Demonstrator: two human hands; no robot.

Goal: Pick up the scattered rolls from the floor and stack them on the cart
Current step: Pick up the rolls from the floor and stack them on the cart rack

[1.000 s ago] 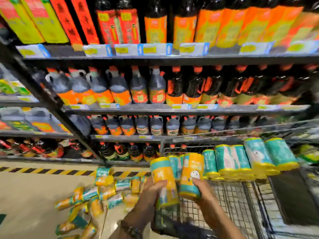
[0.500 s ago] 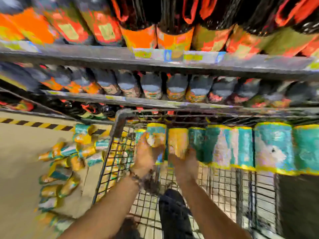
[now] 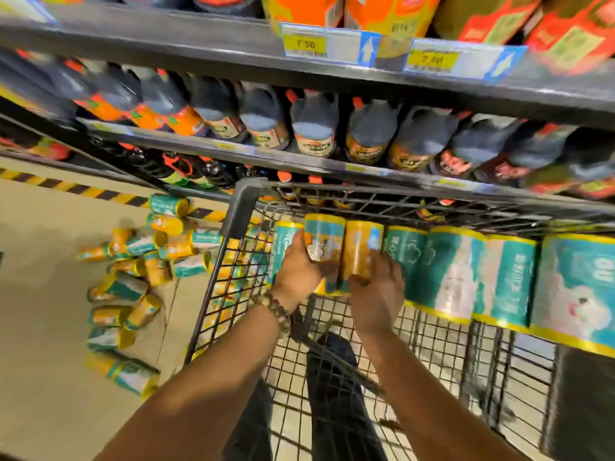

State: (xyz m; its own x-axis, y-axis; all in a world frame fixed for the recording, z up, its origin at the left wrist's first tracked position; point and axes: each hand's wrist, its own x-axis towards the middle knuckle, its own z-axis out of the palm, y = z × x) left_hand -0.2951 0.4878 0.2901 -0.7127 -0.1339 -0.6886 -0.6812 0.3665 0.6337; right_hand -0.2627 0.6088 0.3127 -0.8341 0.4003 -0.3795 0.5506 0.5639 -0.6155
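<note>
The left hand (image 3: 299, 271) is gripping a teal roll (image 3: 324, 237), its fingers curling round the wrapper. The right hand (image 3: 377, 294) is holding a yellow roll (image 3: 362, 241) touching it, fingers wrapping its lower end. Both rolls are being held upright inside the wire cart (image 3: 244, 204), at the left end of a row of rolls (image 3: 466, 271) lining its far wall. More rolls (image 3: 133, 284) are lying scattered on the floor (image 3: 43, 294) left of the cart

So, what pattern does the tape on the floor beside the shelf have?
The floor tape has yellow and dark diagonal stripes; the head view shows it.
</note>
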